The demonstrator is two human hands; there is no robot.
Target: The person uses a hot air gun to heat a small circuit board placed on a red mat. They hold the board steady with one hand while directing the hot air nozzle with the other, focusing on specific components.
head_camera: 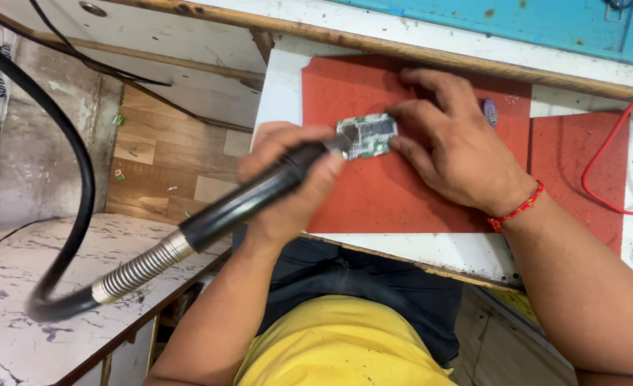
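My left hand (pixel 288 182) grips a black handpiece (pixel 259 196) with a metal spring collar and a thick black hose (pixel 81 186). Its tip rests against the left edge of a small green circuit board (pixel 366 136). The board lies on a red mat (pixel 388 186) on the white bench. My right hand (pixel 452 143) lies flat on the mat, fingertips pressing on the board's right and top edges. A red thread band circles that wrist.
A second red mat (pixel 574 164) lies to the right, with a red wire (pixel 602 179) looping over it. A small purple object (pixel 490 111) sits behind my right hand. A marbled side table (pixel 16 286) stands at the left, over wooden flooring.
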